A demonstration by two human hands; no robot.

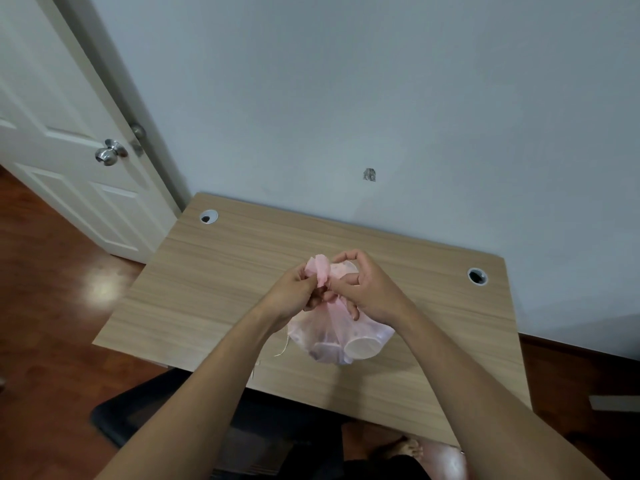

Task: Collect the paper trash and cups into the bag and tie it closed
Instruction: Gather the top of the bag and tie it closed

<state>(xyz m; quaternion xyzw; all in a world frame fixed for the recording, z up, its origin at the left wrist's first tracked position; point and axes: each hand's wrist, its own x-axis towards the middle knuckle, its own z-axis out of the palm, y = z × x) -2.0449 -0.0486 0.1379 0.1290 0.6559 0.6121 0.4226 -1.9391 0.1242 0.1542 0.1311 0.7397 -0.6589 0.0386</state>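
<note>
Fingers (346,279) of both hands curl tightly around the gathered neck of a pink plastic bag (311,336), seen from the head camera. The left hand (292,292) pinches the bunched top from one side, and the right hand (370,289) grips it from the other with thumb and forefinger bent into a ring. The two hands touch above the bag. The bag's translucent body rests on the surface (207,289), a pale wood-grain desktop, near its middle and towards the front edge. A white cup (362,346) shows through the film, lying on its side with one round end facing the camera. A thin pale strand (282,349) trails from the bag's left side.

Two round cable holes (209,216) (477,276) sit at the far corners of the surface, which stands against a pale grey wall (381,98) bearing a small dark mark (370,174). A white panelled door (52,133) with a metal knob (110,152) stands to the left above a glossy reddish wood floor (41,271). A black chair (145,410) sits at the near edge.
</note>
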